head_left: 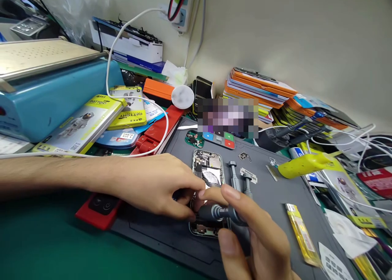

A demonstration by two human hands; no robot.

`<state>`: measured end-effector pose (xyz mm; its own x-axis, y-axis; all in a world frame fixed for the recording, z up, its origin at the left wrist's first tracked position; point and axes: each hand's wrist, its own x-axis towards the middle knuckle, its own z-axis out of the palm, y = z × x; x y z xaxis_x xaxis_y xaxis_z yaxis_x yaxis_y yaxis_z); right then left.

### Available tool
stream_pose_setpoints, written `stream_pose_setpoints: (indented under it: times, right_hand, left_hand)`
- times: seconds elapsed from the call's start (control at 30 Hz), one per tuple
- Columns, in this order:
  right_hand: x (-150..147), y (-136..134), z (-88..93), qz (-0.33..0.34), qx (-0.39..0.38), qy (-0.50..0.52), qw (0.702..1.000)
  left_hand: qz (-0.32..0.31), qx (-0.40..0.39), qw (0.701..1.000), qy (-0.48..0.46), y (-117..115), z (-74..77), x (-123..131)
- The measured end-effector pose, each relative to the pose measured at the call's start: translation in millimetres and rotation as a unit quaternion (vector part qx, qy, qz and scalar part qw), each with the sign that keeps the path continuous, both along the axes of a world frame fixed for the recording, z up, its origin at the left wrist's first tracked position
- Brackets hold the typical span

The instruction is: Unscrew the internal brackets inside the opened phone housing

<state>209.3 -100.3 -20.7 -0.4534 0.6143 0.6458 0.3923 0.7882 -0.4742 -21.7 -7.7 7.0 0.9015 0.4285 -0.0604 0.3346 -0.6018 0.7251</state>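
Observation:
An opened smartphone (210, 159) lies on the grey work mat, its inner parts exposed. My left hand (162, 186) rests over the phone's left side, fingers curled and closed on its edge; the fingertips are partly hidden. Between the thumb and fingers of my right hand (260, 231) is a dark grey screwdriver (218, 211), held across the lower part of the phone. Its tip cannot be made out. Two more grey screwdrivers, one of them a screwdriver (234, 175) with a round cap, lie just right of the phone, near a razor blade (248, 175).
A yellow bottle (301, 165) and a yellow packet (303, 235) lie to the right. Battery boxes (79, 124) and a blue machine (55, 100) occupy the left. A white cable (107, 67) loops above my left forearm. Stacked boxes (257, 88) stand against the wall.

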Motion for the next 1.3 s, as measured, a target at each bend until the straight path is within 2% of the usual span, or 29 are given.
stream_pose_setpoints:
  times: [0.07,0.23,0.47,0.67,0.83,0.97,1.1,1.2,1.3]
  right_hand:
    - [2,1,-4.3,0.002,0.005,0.007,1.000]
    - [5,0,-12.6,-0.065,-0.017,0.031,0.997]
    - [-2,1,-1.7,-0.042,-0.102,0.134,0.985]
    - [-2,1,0.4,-0.143,-0.076,0.215,0.963]
    - [8,0,-4.0,-0.106,-0.126,0.134,0.977]
    - [11,-3,-3.6,-0.100,-0.102,0.077,0.987]
    - [11,-1,-2.8,-0.101,-0.090,0.030,0.990]
    - [12,2,-1.6,-0.107,-0.072,0.000,0.992]
    - [12,3,-0.6,-0.108,-0.057,-0.025,0.992]
  left_hand:
    - [0.008,-0.005,1.000,0.000,0,0.3,0]
    - [0.014,-0.024,1.000,0.013,2,4.1,0]
    - [0.017,-0.091,0.996,-0.007,7,1.9,-1]
    - [0.023,-0.122,0.992,0.013,8,7.5,-3]
    - [0.077,-0.202,0.976,-0.022,7,10.0,-5]
    - [0.105,-0.186,0.977,-0.020,7,9.6,-4]
    - [0.068,-0.156,0.985,-0.013,8,7.2,-1]
    - [0.042,-0.179,0.982,-0.037,9,3.0,-3]
    - [0.044,-0.200,0.978,-0.037,10,0.6,-4]
